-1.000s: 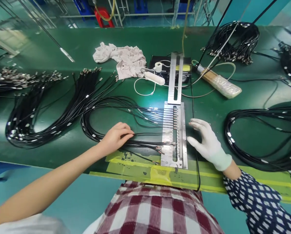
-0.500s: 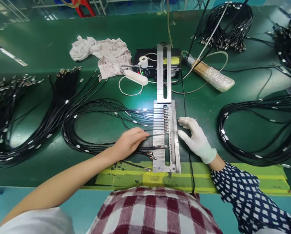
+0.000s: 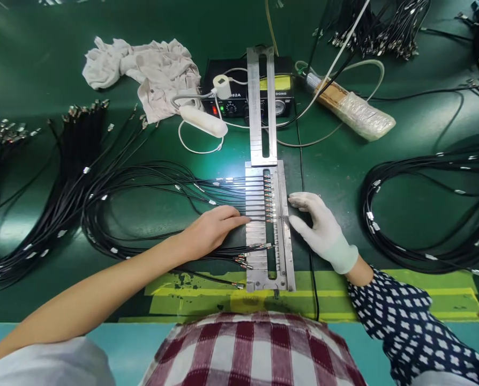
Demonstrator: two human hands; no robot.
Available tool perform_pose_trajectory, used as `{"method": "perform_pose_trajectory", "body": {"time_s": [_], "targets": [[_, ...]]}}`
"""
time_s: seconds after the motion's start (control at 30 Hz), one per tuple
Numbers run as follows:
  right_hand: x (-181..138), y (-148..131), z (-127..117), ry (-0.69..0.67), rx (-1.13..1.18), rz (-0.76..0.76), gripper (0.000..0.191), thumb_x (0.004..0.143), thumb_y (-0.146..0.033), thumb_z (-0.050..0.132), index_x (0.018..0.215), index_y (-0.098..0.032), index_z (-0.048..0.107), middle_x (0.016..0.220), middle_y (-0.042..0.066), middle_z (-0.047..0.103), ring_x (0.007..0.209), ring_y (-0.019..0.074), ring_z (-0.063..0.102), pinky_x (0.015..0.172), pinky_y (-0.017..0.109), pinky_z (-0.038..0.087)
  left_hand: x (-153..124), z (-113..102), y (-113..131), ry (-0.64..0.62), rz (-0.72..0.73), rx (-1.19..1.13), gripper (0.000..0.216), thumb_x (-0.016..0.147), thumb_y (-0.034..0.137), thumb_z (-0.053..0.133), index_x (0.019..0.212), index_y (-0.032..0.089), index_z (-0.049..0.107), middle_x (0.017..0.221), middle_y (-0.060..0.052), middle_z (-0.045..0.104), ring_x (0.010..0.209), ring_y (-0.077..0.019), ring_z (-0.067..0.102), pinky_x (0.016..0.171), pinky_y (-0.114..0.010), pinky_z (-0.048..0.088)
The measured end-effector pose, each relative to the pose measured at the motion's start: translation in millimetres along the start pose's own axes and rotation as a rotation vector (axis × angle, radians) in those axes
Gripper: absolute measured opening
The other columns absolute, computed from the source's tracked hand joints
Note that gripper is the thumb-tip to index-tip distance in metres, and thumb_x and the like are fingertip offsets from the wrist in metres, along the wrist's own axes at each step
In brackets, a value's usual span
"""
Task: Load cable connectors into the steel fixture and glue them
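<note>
My bare left hand (image 3: 211, 231) pinches a black cable (image 3: 257, 220) at the left edge of a slotted metal fixture (image 3: 257, 280). That cable lies across the fixture's grooves, its metal end over the long slot. Above it, several more cables sit side by side in the grooves with their connector ends lined up. Below, a bunch of loose cable ends (image 3: 241, 261) rests against the fixture's lower left part. My right hand (image 3: 320, 229), in a white glove, rests at the fixture's right edge, thumb and fingers apart, holding nothing.
A slotted metal plate (image 3: 255, 128) leans from the fixture onto a black control box (image 3: 233, 102). Left of it are a small white lamp (image 3: 203, 121) and crumpled cloth (image 3: 163, 75). A plastic-wrapped handle tool (image 3: 356, 110) lies at right. Cable bundles (image 3: 378, 236) flank both sides.
The cable in my left hand has settled lower, level with its neighbours in the fixture. My right hand stays beside the fixture. The whole view has shifted slightly.
</note>
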State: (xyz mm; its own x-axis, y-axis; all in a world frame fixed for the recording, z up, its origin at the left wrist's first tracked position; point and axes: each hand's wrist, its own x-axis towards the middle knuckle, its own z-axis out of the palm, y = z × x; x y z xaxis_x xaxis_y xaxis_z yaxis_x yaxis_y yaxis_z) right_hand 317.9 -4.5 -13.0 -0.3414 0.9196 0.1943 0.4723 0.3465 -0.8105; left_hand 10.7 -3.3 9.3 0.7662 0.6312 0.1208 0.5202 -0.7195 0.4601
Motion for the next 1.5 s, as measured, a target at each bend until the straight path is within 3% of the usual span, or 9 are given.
{"method": "perform_pose_trajectory", "body": {"time_s": [0.17, 0.33, 0.47, 0.67, 0.83, 1.07, 1.2, 1.33, 1.5], "targets": [[1.8, -2.3, -0.7, -0.018, 0.004, 0.001, 0.024, 0.100, -0.036, 0.055, 0.122, -0.026, 0.059, 0.127, 0.010, 0.061, 0.122, 0.0290, 0.056, 0.104, 0.051, 0.051, -10.0, 17.5, 1.1, 0.050, -0.034, 0.242, 0.043, 0.103, 0.014, 0.030, 0.132, 0.020, 0.063, 0.101, -0.010, 0.063, 0.086, -0.0193, 0.054, 0.077, -0.032, 0.045], [2.8, -3.2, -0.5, -0.013, 0.000, -0.010, 0.022, 0.099, -0.036, 0.056, 0.117, -0.026, 0.062, 0.125, 0.009, 0.062, 0.122, 0.0289, 0.057, 0.104, 0.052, 0.051, -17.0, 18.8, 8.7, -0.034, -0.094, 0.304, 0.046, 0.103, 0.013, 0.030, 0.141, 0.020, 0.055, 0.092, -0.008, 0.062, 0.079, -0.0194, 0.049, 0.070, -0.032, 0.036], [-6.8, -5.8, -0.9, -0.015, -0.041, -0.026, 0.022, 0.099, -0.036, 0.055, 0.118, -0.027, 0.062, 0.126, 0.009, 0.061, 0.123, 0.0294, 0.057, 0.106, 0.052, 0.050, -19.6, 9.7, 25.4, -0.051, -0.208, 0.067, 0.035, 0.105, 0.023, 0.037, 0.134, 0.019, 0.056, 0.097, -0.007, 0.065, 0.084, -0.0196, 0.052, 0.074, -0.032, 0.039], [-14.9, -8.5, 0.4, -0.013, -0.048, -0.022, 0.022, 0.099, -0.036, 0.055, 0.118, -0.026, 0.062, 0.125, 0.009, 0.062, 0.122, 0.0291, 0.057, 0.105, 0.051, 0.050, -27.1, 8.4, 39.8, -0.037, -0.458, -0.412, 0.013, 0.097, 0.026, 0.054, 0.092, 0.018, 0.063, 0.089, -0.003, 0.063, 0.084, -0.0169, 0.056, 0.073, -0.027, 0.045], [-11.7, -9.1, -0.1, -0.013, -0.043, -0.007, 0.021, 0.099, -0.034, 0.055, 0.118, -0.026, 0.061, 0.125, 0.009, 0.062, 0.121, 0.0283, 0.058, 0.104, 0.050, 0.051, -23.4, 2.6, 35.7, -0.068, -0.610, -0.572, 0.010, 0.089, 0.028, 0.062, 0.089, 0.018, 0.064, 0.081, -0.001, 0.062, 0.072, -0.0141, 0.057, 0.063, -0.024, 0.045], [-11.5, -11.2, -1.0, -0.008, -0.025, 0.000, 0.023, 0.100, -0.038, 0.054, 0.119, -0.027, 0.061, 0.123, 0.010, 0.063, 0.118, 0.0297, 0.060, 0.101, 0.051, 0.053, -24.4, -5.1, 30.7, -0.146, -0.552, -0.552, 0.009, 0.087, 0.025, 0.064, 0.084, 0.017, 0.066, 0.082, -0.002, 0.061, 0.075, -0.0145, 0.058, 0.066, -0.024, 0.048], [-11.1, -9.2, -0.3, -0.016, -0.020, -0.004, 0.022, 0.100, -0.036, 0.054, 0.119, -0.027, 0.061, 0.124, 0.009, 0.063, 0.119, 0.0294, 0.059, 0.101, 0.050, 0.053, -25.6, -3.5, 28.8, -0.012, -0.584, -0.594, 0.013, 0.087, 0.029, 0.069, 0.084, 0.016, 0.071, 0.082, -0.003, 0.064, 0.071, -0.0136, 0.060, 0.062, -0.023, 0.048], [-11.3, -8.4, -0.1, -0.018, -0.026, -0.001, 0.021, 0.100, -0.034, 0.055, 0.118, -0.026, 0.061, 0.124, 0.009, 0.063, 0.119, 0.0286, 0.059, 0.102, 0.050, 0.052, -12.7, 3.6, 32.7, 0.230, -0.390, -0.368, 0.015, 0.096, 0.024, 0.062, 0.100, 0.018, 0.075, 0.086, -0.004, 0.065, 0.076, -0.0135, 0.062, 0.067, -0.024, 0.049], [-10.9, -9.7, 0.0, -0.014, -0.018, -0.005, 0.020, 0.100, -0.034, 0.055, 0.118, -0.027, 0.060, 0.123, 0.009, 0.063, 0.119, 0.0288, 0.059, 0.103, 0.051, 0.052, 7.0, 18.2, 28.8, 0.222, -0.172, -0.119, 0.022, 0.102, 0.024, 0.050, 0.107, 0.017, 0.070, 0.080, -0.003, 0.059, 0.073, -0.0132, 0.056, 0.066, -0.024, 0.046]]}}
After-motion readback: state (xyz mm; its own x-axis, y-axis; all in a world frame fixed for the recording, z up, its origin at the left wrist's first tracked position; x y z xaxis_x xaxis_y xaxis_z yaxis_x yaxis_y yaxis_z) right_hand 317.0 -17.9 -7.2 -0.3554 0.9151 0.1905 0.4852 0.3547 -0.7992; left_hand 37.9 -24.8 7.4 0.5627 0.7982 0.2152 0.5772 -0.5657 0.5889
